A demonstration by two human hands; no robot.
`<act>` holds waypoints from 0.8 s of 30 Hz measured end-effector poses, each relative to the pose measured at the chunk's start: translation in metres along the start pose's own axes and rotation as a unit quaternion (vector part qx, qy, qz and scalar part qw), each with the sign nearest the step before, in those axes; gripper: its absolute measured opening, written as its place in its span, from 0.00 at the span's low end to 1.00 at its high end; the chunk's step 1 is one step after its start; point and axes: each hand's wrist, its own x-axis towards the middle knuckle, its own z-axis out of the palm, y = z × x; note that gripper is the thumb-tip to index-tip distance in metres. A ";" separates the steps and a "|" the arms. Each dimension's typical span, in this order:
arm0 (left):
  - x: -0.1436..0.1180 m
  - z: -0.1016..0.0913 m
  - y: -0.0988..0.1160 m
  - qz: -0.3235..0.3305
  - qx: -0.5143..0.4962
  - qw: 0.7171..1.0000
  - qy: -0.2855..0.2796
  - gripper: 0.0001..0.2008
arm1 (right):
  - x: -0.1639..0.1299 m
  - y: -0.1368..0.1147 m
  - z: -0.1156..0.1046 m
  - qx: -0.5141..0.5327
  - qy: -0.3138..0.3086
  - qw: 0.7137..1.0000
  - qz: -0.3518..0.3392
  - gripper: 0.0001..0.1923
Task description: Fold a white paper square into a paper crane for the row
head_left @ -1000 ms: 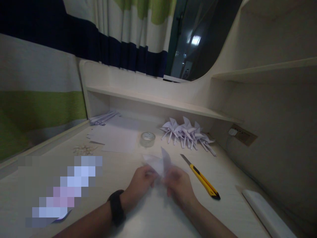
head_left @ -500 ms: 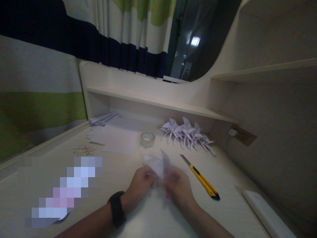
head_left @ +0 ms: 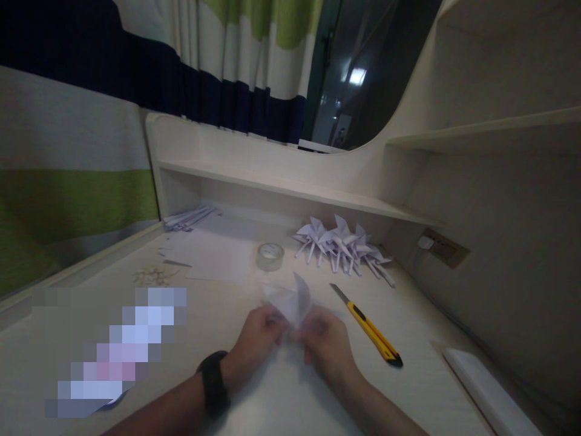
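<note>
Pinching folded paper [head_left: 290,303] between both hands over the desk [head_left: 281,399].
Left hand [head_left: 256,339], watch [head_left: 213,381] on its wrist, grips the paper's left side; right hand [head_left: 324,342] grips its right side. Tape [head_left: 270,255] lies beyond them, knife [head_left: 367,327] just right.

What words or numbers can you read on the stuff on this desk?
None can be read.
The folded paper held by the left hand and right hand: blank.
The tape roll and yellow utility knife: no legible marks.
The patch on the desk's left side is blurred out.
</note>
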 end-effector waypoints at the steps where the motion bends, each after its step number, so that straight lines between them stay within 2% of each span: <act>1: 0.000 0.000 0.000 -0.001 0.001 1.000 0.001 0.10 | 0.000 0.000 0.000 -0.002 0.001 1.000 0.000 0.14; 10: -0.002 -0.001 0.005 0.003 -0.012 1.000 0.003 0.09 | -0.001 -0.002 0.002 -0.041 0.036 0.998 -0.006 0.14; 16: -0.002 0.000 0.005 0.018 -0.020 1.000 0.008 0.08 | 0.000 -0.004 0.001 -0.030 0.007 1.000 -0.003 0.16; 24: -0.001 0.003 -0.010 0.040 0.018 0.999 0.013 0.10 | 0.000 -0.012 0.002 -0.016 0.013 1.000 -0.007 0.13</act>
